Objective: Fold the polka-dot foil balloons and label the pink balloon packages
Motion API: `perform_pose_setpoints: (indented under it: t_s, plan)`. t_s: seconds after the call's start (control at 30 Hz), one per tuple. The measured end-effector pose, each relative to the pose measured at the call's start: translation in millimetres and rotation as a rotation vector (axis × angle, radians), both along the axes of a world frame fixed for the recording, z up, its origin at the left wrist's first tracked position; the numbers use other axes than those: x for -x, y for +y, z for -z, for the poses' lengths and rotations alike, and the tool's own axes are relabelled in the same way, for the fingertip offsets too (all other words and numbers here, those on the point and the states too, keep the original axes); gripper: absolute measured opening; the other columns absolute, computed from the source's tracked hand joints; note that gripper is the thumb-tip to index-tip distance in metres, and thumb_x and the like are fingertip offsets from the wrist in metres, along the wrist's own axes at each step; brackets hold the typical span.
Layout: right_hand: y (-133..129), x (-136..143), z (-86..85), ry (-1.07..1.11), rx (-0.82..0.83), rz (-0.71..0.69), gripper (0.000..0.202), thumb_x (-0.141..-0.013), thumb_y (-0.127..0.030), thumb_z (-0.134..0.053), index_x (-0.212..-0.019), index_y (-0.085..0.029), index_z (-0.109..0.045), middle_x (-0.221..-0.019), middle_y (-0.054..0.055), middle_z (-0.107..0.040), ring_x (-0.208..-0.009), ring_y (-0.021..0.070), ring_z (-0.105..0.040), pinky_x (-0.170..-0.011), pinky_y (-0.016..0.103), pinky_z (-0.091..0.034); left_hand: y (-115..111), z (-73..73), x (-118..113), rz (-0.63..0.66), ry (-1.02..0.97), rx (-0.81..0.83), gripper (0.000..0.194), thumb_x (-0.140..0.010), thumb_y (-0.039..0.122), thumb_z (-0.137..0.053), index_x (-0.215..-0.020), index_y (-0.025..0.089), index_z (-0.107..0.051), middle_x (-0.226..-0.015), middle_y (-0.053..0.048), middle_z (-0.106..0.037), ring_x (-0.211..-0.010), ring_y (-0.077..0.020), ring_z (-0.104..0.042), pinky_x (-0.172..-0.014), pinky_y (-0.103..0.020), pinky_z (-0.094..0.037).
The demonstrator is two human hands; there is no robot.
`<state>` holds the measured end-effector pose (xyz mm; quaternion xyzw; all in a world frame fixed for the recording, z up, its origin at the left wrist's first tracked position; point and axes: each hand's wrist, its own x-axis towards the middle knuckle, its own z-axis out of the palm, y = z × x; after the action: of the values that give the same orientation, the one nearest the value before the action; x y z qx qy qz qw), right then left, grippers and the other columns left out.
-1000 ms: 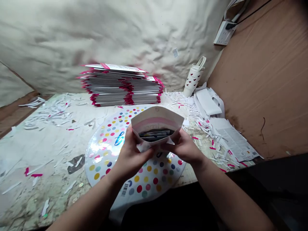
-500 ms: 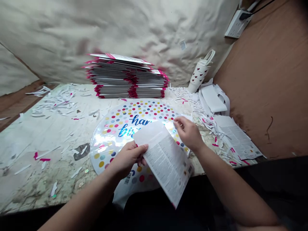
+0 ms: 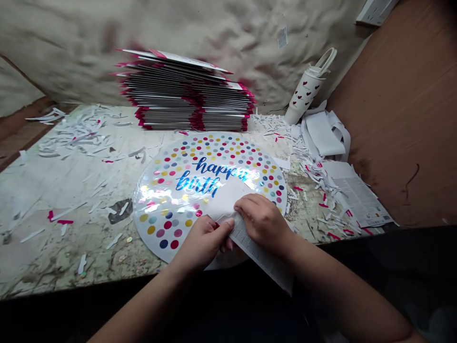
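While both hands are close together at the lower centre of the frame, only the left hand can be confirmed as gripping: its thumb and fingers are pinched on the left edge of a white printed envelope. The right hand lies across the envelope's face, fingertips curled near the plain end; whether it grips cannot be determined. The envelope slants from centre to lower right, above the near edge of a worn table.

Behind it, mid-frame, lies a dotted round sheet lettered "happy birth", the remaining lettering partly covered. A printed paper packet lies at the right of the frame. Paper strips litter the table at left; others, some pink, lie at right.

Further back, upper centre, stands a tall stack of pink-edged flat pieces. A heart-patterned tumbler leans at upper right, beside white paper sheets. A wrinkled covering spans the top.
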<state>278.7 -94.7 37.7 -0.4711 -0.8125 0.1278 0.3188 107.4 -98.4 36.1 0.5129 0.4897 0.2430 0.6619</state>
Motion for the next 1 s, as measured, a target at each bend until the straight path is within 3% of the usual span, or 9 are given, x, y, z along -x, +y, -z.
perform_pose_setpoints:
  t_s: [0.17, 0.3, 0.4, 0.53, 0.63, 0.7, 0.8, 0.9, 1.0]
  plan:
    - [2.0, -2.2, -3.8, 0.242, 0.190, -0.004, 0.014, -0.086, -0.020, -0.050, -0.092, -0.020, -0.062, -0.089, 0.004, -0.066, -0.084, 0.0155, -0.061, -0.077, 0.028, -0.048, -2.5, 0.7, -2.6, 0.003, 0.000, 0.016, 0.043, -0.077, 0.042, -0.055, -0.046, 0.012, -0.061, -0.043, -0.004, -0.056, -0.041, -0.0095, -0.047, -0.046, -0.021, -0.036]
    - [6.1, -7.5, -2.1, 0.222, 0.010, 0.026, 0.010, -0.084, -0.022, -0.053, -0.084, -0.019, -0.063, -0.083, 0.005, -0.064, -0.083, 0.0171, -0.059, -0.079, 0.031, -0.047, -2.0, 1.6, -2.1, 0.006, 0.030, 0.012, 0.043, -0.076, 0.042, -0.056, -0.046, 0.012, -0.062, -0.041, -0.003, -0.055, -0.039, -0.0087, -0.046, -0.044, -0.020, -0.036]
    - [11.6, -47.2, -14.6, 0.199, -0.111, 0.349, 0.019, -0.087, -0.026, -0.048, -0.078, -0.019, -0.062, -0.080, 0.006, -0.063, -0.079, 0.0181, -0.058, -0.075, 0.033, -0.047, 2.1, 5.0, 6.9, -0.004, 0.034, 0.034, 0.045, -0.077, 0.044, -0.055, -0.047, 0.012, -0.062, -0.042, -0.004, -0.057, -0.039, -0.0094, -0.047, -0.044, -0.021, -0.037]
    - [2.0, -96.8, -37.2, -0.170, 0.030, 0.743, 0.040, -0.083, -0.050, -0.050, -0.061, -0.018, -0.062, -0.066, 0.009, -0.062, -0.076, 0.0256, -0.059, -0.070, 0.041, -0.046, 7.5, 9.3, 12.2, -0.233, -0.024, 0.063, 0.033, -0.072, 0.035, -0.061, -0.049, 0.012, -0.061, -0.044, -0.004, -0.059, -0.041, -0.0095, -0.050, -0.044, -0.020, -0.039]
    - [-15.5, -72.6, -30.4, -0.273, 0.011, 0.433, 0.049, -0.072, -0.055, -0.060, -0.103, -0.018, -0.063, -0.104, 0.014, -0.063, -0.101, 0.0320, -0.054, -0.082, 0.047, -0.045, 2.6, 6.9, 0.2, -0.337, -0.106, 0.076, 0.025, -0.072, 0.032, -0.061, -0.057, 0.012, -0.061, -0.051, -0.003, -0.061, -0.046, -0.0102, -0.053, -0.047, -0.021, -0.043]
    - [-22.7, -40.9, -16.7, -0.271, -0.080, 0.175, 0.058, -0.078, -0.043, -0.059, -0.128, -0.016, -0.047, -0.126, 0.015, -0.052, -0.115, 0.0319, -0.047, -0.090, 0.047, -0.042, -3.0, 1.8, -6.1, -0.232, -0.109, 0.022, 0.024, -0.075, 0.036, -0.061, -0.074, 0.012, -0.063, -0.059, -0.003, -0.064, -0.051, -0.0125, -0.057, -0.052, -0.024, -0.048]
    - [-20.1, -15.6, -1.5, -0.176, -0.219, 0.079, 0.045, -0.084, -0.016, -0.042, -0.129, -0.016, -0.047, -0.117, 0.015, -0.058, -0.108, 0.0263, -0.052, -0.088, 0.042, -0.045, -3.5, -8.9, 3.5, -0.172, 0.046, -0.362, 0.042, -0.072, 0.035, -0.067, -0.109, 0.019, -0.053, -0.077, -0.003, -0.066, -0.065, -0.0171, -0.062, -0.058, -0.029, -0.052]
    - [-7.6, -24.5, 2.2, 0.009, -0.305, -0.020, 0.039, -0.084, -0.013, -0.044, -0.119, -0.023, -0.057, -0.099, 0.008, -0.064, -0.096, 0.0212, -0.057, -0.085, 0.037, -0.047, 9.1, -16.3, 31.5, -0.333, 0.335, -1.098, 0.063, -0.067, 0.028, -0.073, -0.123, 0.028, -0.044, -0.111, -0.005, -0.060, -0.103, -0.0268, -0.056, -0.082, -0.039, -0.050]
    - [-1.9, -34.9, 9.7, -0.021, -0.315, -0.132, 0.034, -0.084, -0.015, -0.047, -0.115, -0.025, -0.060, -0.098, 0.006, -0.066, -0.093, 0.0201, -0.057, -0.086, 0.039, -0.046, 20.2, -8.8, 54.0, 0.069, 0.551, -1.564, 0.041, -0.079, 0.017, -0.060, -0.117, 0.029, -0.053, -0.121, -0.003, -0.057, -0.118, -0.0284, -0.047, -0.100, -0.048, -0.037]
